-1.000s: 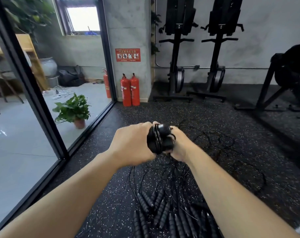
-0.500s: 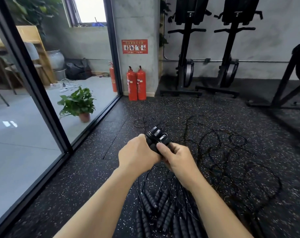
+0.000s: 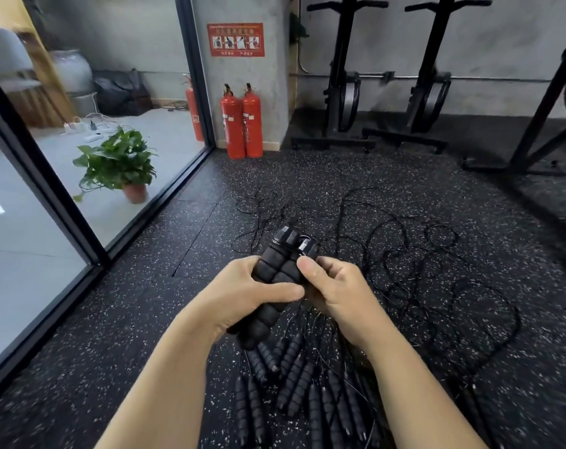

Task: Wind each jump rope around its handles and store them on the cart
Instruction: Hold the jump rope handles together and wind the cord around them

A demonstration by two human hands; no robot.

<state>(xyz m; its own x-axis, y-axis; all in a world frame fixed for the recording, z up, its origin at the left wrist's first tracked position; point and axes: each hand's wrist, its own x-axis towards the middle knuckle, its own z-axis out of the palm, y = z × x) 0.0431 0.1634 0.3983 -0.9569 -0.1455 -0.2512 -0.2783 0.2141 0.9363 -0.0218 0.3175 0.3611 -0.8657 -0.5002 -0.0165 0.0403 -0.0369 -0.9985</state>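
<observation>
1. The left hand (image 3: 243, 296) had its fingers and thumb curled round the pair of handles (image 3: 277, 277), keeping the two foam grips side by side, probably as a core for winding.
2. The right hand (image 3: 335, 293) gripped the same pair near the capped ends, thumb on top and fingers curled behind. Whether it also pinched the thin cord could not be told.
3. The pair was held above the rubber floor (image 3: 145, 319), over a heap of other handles (image 3: 291, 393) whose loose cords (image 3: 437, 286) sprawled towards the floor's far edge.
4. No cart was in view, so storing seemed some way off.

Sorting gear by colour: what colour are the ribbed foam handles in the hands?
The ribbed foam handles are black, clearest in the head view.
</observation>
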